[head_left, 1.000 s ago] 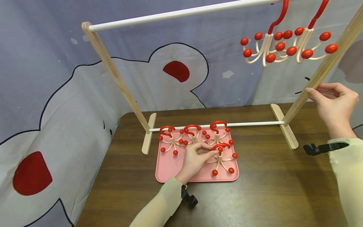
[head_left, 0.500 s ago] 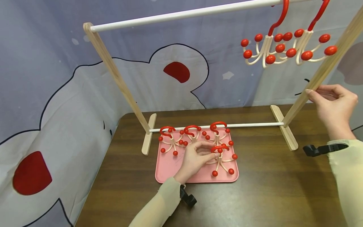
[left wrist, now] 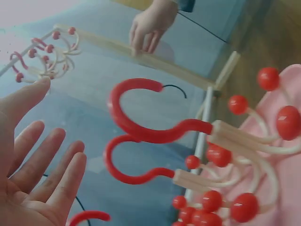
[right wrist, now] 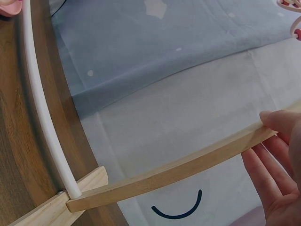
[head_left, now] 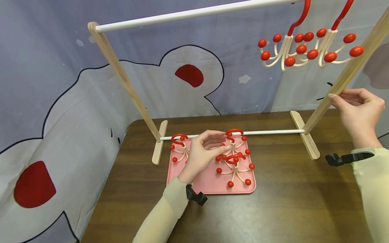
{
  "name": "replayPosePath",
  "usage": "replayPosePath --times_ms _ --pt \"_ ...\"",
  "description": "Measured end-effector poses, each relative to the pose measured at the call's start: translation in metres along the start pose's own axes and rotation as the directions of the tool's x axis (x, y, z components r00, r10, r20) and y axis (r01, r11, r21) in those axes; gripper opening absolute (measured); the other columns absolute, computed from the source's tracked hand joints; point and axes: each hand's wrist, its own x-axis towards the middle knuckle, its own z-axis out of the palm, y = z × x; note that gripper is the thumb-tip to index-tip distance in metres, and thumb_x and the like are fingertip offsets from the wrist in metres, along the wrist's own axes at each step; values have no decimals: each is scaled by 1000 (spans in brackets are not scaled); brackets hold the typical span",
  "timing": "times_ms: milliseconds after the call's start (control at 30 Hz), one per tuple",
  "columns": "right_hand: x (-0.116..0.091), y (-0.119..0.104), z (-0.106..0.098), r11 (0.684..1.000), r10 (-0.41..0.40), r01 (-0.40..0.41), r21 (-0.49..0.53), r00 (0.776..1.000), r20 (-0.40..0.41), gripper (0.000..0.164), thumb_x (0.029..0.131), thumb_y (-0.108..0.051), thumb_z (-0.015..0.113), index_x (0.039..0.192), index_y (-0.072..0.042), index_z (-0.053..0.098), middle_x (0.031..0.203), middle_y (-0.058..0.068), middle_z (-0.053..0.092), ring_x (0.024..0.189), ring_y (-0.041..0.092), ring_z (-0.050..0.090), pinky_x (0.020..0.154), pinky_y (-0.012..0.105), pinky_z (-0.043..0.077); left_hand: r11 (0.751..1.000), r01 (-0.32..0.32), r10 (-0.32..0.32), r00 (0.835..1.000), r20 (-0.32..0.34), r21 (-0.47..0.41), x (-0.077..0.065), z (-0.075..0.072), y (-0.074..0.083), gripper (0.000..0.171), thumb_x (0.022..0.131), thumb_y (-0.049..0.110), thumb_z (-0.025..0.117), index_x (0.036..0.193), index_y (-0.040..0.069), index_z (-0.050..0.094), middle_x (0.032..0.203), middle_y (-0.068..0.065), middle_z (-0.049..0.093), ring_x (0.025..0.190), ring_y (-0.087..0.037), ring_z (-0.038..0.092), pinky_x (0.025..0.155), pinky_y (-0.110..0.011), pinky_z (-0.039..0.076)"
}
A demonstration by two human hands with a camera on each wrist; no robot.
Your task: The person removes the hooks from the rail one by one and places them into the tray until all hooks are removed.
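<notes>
My left hand [head_left: 202,153] is over the pink tray [head_left: 209,185], fingers extended and holding nothing. In the left wrist view, thumb and fingers stand apart, beside the red hooks. Several hangers with red hooks and cream arms tipped with red balls are on the tray: one at front right [head_left: 235,168], one at back right [head_left: 233,146], one at left [head_left: 183,150]. The hand mostly hides the area between them. My right hand [head_left: 361,111] pinches the right wooden post [right wrist: 169,176] of the rack between thumb and fingers.
Two similar hangers [head_left: 285,50] hang at the right end of the white top bar [head_left: 194,13]. The left post [head_left: 127,84] rises behind the tray. A white lower bar [head_left: 270,132] runs along its back edge. Patterned cloth [head_left: 246,98] hangs behind the table [head_left: 282,195].
My left hand has let go of the front-right hanger and moved up and left, towards the hangers at the back. The right hand keeps its hold on the post.
</notes>
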Motion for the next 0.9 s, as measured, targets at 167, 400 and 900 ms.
replayPosePath --times_ms 167,400,900 --pt "0 -1 0 1000 11 -11 12 1000 3 26 86 -15 83 109 -7 76 87 -16 70 78 -7 68 68 4 50 999 -39 39 999 -4 -18 11 3 27 41 84 -6 80 123 -3 67 118 -18 70 109 -39 67 95 -50 55" --pt "0 -1 0 1000 13 -13 6 1000 2 26 86 -16 83 110 -7 76 87 -16 70 78 -7 67 68 4 50 995 -102 103 994 21 -22 28 9 55 40 85 -8 79 122 -6 65 118 -18 70 109 -35 68 96 -50 54" --pt "-2 -3 1 1000 3 -3 -3 1000 -10 26 86 -16 83 109 -7 77 86 -16 70 78 -7 67 68 4 49 972 -226 227 974 3 -59 68 20 84 44 84 -5 81 125 -4 65 119 -9 70 109 -29 68 97 -45 55"
